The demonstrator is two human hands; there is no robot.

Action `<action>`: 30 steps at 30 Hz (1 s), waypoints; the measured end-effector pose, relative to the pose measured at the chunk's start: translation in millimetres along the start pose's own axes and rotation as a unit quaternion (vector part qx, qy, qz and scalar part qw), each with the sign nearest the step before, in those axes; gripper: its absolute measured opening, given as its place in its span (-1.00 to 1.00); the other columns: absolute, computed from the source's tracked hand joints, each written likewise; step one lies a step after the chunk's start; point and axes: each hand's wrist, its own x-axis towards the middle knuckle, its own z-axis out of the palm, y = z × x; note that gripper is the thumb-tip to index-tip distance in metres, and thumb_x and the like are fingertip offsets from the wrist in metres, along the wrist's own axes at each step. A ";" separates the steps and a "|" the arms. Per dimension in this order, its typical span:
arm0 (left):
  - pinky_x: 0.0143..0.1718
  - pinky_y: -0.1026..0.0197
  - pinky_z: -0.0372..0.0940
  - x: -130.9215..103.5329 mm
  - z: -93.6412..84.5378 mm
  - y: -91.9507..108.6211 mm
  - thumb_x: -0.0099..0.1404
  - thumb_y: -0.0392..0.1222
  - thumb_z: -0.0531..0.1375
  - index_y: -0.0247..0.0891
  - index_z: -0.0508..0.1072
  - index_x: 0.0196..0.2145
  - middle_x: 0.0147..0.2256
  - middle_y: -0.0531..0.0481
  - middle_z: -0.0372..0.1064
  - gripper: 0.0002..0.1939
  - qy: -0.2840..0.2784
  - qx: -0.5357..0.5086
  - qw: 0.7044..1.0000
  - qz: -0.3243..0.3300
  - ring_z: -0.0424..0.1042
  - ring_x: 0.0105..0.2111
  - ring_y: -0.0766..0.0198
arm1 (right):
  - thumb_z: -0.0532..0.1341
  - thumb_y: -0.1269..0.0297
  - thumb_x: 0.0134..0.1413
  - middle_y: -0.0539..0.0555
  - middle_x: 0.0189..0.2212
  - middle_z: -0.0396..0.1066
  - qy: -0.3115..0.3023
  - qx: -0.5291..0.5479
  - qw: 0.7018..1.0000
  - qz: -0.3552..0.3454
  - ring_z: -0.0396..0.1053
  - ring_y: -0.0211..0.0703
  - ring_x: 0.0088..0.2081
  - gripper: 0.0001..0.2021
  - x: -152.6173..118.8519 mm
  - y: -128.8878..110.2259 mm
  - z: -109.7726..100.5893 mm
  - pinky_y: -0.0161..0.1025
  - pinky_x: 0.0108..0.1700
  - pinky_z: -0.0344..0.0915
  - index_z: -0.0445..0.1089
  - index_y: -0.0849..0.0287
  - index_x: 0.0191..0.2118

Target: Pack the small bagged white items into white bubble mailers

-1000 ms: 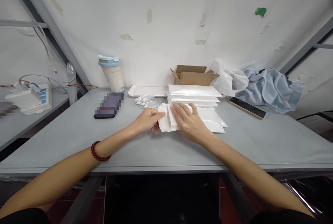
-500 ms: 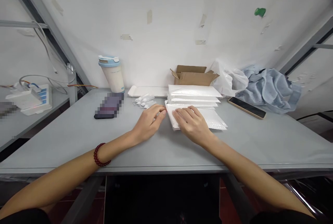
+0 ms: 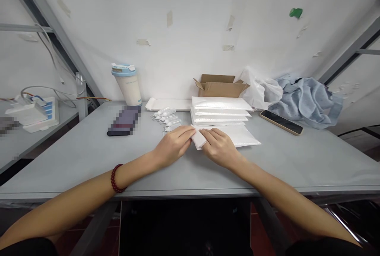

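Note:
A white padded envelope (image 3: 245,136) lies flat on the grey table, its left end folded up into a flap between my hands. My left hand (image 3: 175,145) pinches the flap's left corner. Fingers curled, my right hand (image 3: 219,145) grips the flap from the right and covers part of the envelope. Just behind is a stack of similar white envelopes (image 3: 221,103). Several small clear tubes with white parts (image 3: 168,117) lie behind my left hand.
Along the wall stand a cup with a blue lid (image 3: 127,85), a long white tray (image 3: 169,104), an open cardboard box (image 3: 222,89), a white plastic bag (image 3: 261,89) and blue cloth (image 3: 308,101). Phones lie at left (image 3: 124,121) and right (image 3: 282,122).
My left hand has moved slightly right onto the envelope's end. The end is now raised and folded, and my right fingers have curled around it.

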 end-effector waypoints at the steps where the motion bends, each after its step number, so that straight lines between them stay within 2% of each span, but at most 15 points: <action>1: -0.04 0.03 0.38 -0.7 0.8 -0.5 0.32 -0.41 0.00 -0.36 0.37 -0.06 -0.10 -0.23 0.42 -0.72 -0.001 0.002 1.000 0.004 0.42 -0.07 0.13 | 0.06 0.65 -0.01 0.16 -0.44 0.43 0.003 0.004 1.000 0.000 0.36 -0.16 -0.36 -0.73 -0.6 0.4 0.2 -0.23 -0.38 0.24 0.32 0.20 -0.57; 4: -0.08 0.04 0.39 -2.5 2.6 -0.1 0.33 -0.40 -0.02 -0.34 0.40 -0.12 -0.16 -0.20 0.46 -0.74 -0.003 -0.002 1.000 0.003 0.45 -0.12 0.15 | 0.08 0.54 0.09 0.14 -0.43 0.44 0.000 0.030 0.999 0.020 0.35 -0.18 -0.39 -0.78 -1.6 4.5 -1.1 -0.23 -0.39 0.23 0.35 0.20 -0.50; 7: -0.12 0.09 0.40 -3.0 2.3 2.1 0.34 -0.40 -0.03 -0.33 0.41 -0.13 -0.19 -0.17 0.47 -0.74 0.004 -0.008 1.000 -0.007 0.47 -0.17 0.18 | 0.09 0.34 0.19 0.15 -0.39 0.45 0.010 0.051 0.996 0.068 0.37 -0.14 -0.39 -0.85 -0.6 9.8 -4.4 -0.20 -0.37 0.23 0.40 0.24 -0.27; 10: -0.20 0.16 0.39 -1.6 0.4 4.7 0.35 -0.38 -0.03 -0.32 0.40 -0.15 -0.23 -0.15 0.48 -0.76 0.003 -0.023 0.999 -0.032 0.47 -0.22 0.21 | 0.12 0.24 0.21 0.15 -0.33 0.47 0.043 0.083 0.991 0.097 0.41 -0.12 -0.33 -0.73 1.2 12.6 -7.2 -0.19 -0.31 0.25 0.32 0.24 -0.03; 15: -0.29 0.26 0.32 1.6 -1.0 8.1 0.36 -0.26 0.04 -0.29 0.40 -0.20 -0.30 -0.07 0.48 -0.84 -0.002 -0.093 0.992 -0.088 0.43 -0.34 0.30 | 0.07 0.49 0.18 0.05 -0.36 0.48 0.103 0.128 0.984 0.067 0.41 -0.21 -0.35 -0.78 0.5 12.6 -8.6 -0.24 -0.33 0.27 0.31 0.10 -0.10; 18: -0.35 0.26 0.28 3.9 -1.7 10.5 0.35 -0.20 0.06 -0.30 0.42 -0.31 -0.41 -0.03 0.43 -0.82 -0.034 -0.109 0.986 -0.123 0.37 -0.42 0.31 | 0.05 0.50 0.17 0.05 -0.36 0.48 0.121 0.113 0.984 0.073 0.40 -0.22 -0.37 -0.78 -0.9 14.5 -9.7 -0.23 -0.35 0.26 0.31 0.08 -0.15; 20: -0.37 0.26 0.26 6.5 -3.0 13.0 0.33 -0.18 0.07 -0.30 0.41 -0.41 -0.48 0.01 0.38 -0.79 -0.056 -0.154 0.971 -0.173 0.33 -0.46 0.32 | 0.05 0.49 0.17 0.03 -0.36 0.47 0.117 0.108 0.983 0.089 0.40 -0.22 -0.37 -0.79 -0.2 16.4 -10.7 -0.22 -0.36 0.23 0.32 0.05 -0.19; 22: -0.39 0.26 0.28 9.5 -4.4 15.3 0.29 -0.15 0.10 -0.29 0.39 -0.45 -0.49 0.03 0.36 -0.78 -0.087 -0.260 0.927 -0.257 0.34 -0.47 0.33 | 0.07 0.49 0.17 0.01 -0.38 0.46 0.112 0.106 0.982 0.106 0.40 -0.22 -0.35 -0.81 2.1 18.4 -11.0 -0.21 -0.33 0.20 0.32 0.04 -0.22; 25: -0.40 0.26 0.31 11.9 -4.1 16.4 0.20 -0.09 0.21 -0.31 0.39 -0.49 -0.52 0.06 0.35 -0.77 -0.134 -0.431 0.808 -0.378 0.38 -0.51 0.34 | 0.11 0.45 0.17 0.01 -0.36 0.46 0.097 0.076 0.983 0.139 0.39 -0.18 -0.30 -0.86 6.3 22.3 -9.6 -0.16 -0.22 0.17 0.32 0.06 -0.22; 27: -0.39 0.26 0.30 11.0 -1.7 15.0 0.13 -0.09 0.27 -0.33 0.39 -0.51 -0.54 0.04 0.35 -0.76 -0.147 -0.496 0.741 -0.428 0.39 -0.53 0.35 | 0.16 0.38 0.16 0.06 -0.30 0.46 0.080 0.050 0.983 0.161 0.36 -0.12 -0.25 -0.89 7.1 26.8 -7.4 -0.13 -0.18 0.15 0.32 0.09 -0.18; 30: -0.42 0.28 0.27 8.5 2.2 11.1 0.10 -0.12 0.31 -0.35 0.40 -0.50 -0.56 0.01 0.38 -0.76 -0.147 -0.548 0.668 -0.482 0.37 -0.53 0.36 | 0.21 0.26 0.13 0.13 -0.25 0.45 0.029 0.077 0.983 0.165 0.33 -0.07 -0.23 -0.83 3.9 35.8 -4.4 -0.11 -0.19 0.15 0.32 0.15 -0.16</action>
